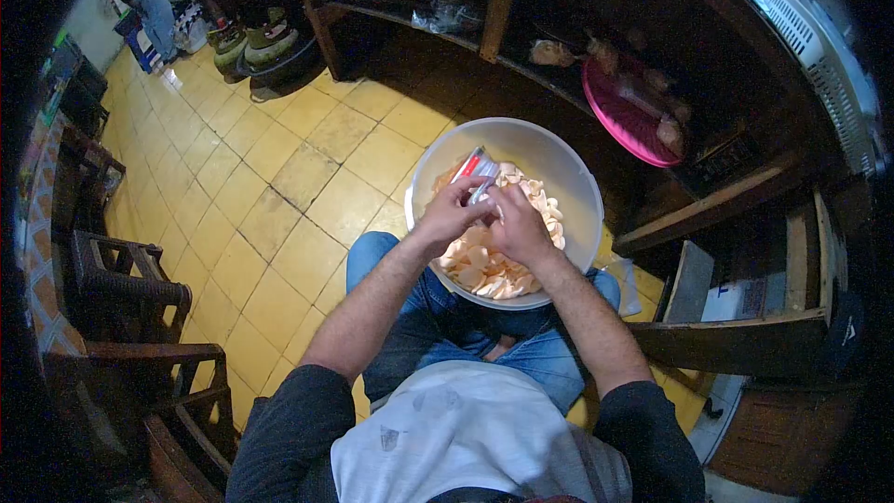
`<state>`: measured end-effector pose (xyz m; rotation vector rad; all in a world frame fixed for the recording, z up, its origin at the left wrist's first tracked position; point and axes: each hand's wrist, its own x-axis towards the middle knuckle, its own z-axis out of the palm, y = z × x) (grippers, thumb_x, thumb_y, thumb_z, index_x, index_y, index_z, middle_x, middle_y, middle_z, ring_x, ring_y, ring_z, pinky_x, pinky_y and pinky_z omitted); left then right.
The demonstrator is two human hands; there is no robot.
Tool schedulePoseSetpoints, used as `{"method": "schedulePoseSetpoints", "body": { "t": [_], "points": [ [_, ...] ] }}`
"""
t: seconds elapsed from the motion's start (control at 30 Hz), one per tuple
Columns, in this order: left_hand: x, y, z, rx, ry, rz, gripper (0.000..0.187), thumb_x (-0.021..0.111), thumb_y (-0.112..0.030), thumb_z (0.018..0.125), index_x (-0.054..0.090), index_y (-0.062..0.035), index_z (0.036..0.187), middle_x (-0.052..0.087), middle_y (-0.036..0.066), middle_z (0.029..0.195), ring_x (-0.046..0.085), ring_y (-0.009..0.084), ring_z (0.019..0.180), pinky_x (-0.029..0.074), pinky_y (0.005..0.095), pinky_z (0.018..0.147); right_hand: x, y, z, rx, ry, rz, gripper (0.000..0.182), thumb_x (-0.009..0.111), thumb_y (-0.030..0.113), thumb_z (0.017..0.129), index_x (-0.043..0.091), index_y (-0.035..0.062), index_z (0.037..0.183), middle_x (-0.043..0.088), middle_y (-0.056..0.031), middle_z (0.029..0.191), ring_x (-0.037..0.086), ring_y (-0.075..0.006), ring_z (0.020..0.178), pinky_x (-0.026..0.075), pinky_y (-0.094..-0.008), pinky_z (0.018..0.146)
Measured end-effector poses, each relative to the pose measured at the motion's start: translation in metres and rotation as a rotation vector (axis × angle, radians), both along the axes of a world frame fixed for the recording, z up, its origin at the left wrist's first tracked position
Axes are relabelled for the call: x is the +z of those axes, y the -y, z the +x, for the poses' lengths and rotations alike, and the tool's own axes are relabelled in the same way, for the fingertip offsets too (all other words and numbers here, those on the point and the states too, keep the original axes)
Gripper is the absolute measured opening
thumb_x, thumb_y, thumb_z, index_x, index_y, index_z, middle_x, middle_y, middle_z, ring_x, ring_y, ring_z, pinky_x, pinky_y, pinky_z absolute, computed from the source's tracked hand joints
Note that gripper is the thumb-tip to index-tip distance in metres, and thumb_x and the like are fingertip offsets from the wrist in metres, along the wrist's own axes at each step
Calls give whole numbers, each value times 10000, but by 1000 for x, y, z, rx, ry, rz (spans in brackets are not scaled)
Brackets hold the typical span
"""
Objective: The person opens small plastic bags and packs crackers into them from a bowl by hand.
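Note:
A large translucent tub (585, 224) stands between my bent legs, partly filled with pale orange, round, flat chips (475, 265). Over it my left hand (450, 216) and my right hand (518, 225) come together, fingers curled and pinching. A crinkled, whitish piece of plastic (482, 190) shows between the fingertips; most of it is covered by the hands. Just beyond them, inside the tub, lies a pack with a red and white label (472, 164). Orange-brown material (447, 177) is visible beside that pack.
Yellow tiles (307, 177) cover the floor. A pink basket (605, 116) sits on the dark wooden shelf at right, near small bagged items (552, 53). Wooden stools (130, 270) line the left. Another person's jeans (155, 19) show at the far left.

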<state>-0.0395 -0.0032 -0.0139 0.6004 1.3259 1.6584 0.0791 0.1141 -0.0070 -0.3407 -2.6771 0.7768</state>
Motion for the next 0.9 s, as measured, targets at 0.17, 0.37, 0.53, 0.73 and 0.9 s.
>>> {"method": "schedulePoseSetpoints", "body": {
  "t": [0.17,0.37,0.53,0.73,0.9],
  "points": [
    [-2,1,-4,61,-37,-2,308,609,-111,901,559,-44,1197,599,91,1049,590,142,867,523,279,744,3,0,-1,98,-200,-123,345,596,80,836,532,16,1168,559,-182,1005,606,-339,914,506,-409,771],
    [-8,-4,-7,64,-40,-90,233,561,-84,929,581,-36,1157,612,53,1010,582,121,848,524,260,701,-3,-7,1,73,-282,-142,257,611,11,815,598,15,1072,600,-172,1017,615,-282,937,514,-350,771],
    [-12,-5,-9,157,103,-77,235,572,-135,939,583,-26,1146,608,49,1033,592,115,827,522,254,677,5,-2,1,83,-382,-135,225,610,-34,787,644,14,1004,611,-157,1010,618,-283,958,517,-349,818],
    [3,1,1,91,-64,-31,247,566,-58,910,571,5,1149,607,82,1051,605,130,818,544,253,697,4,-5,0,73,-399,18,286,592,-65,779,633,13,1051,623,-168,1053,628,-263,975,539,-308,792],
    [1,-1,-3,158,-22,-94,293,520,21,872,562,11,1162,614,99,1071,616,140,839,544,259,721,11,2,2,137,-470,-229,275,594,-69,786,597,13,1049,650,-136,1020,658,-255,919,541,-324,799]
  ]
}}
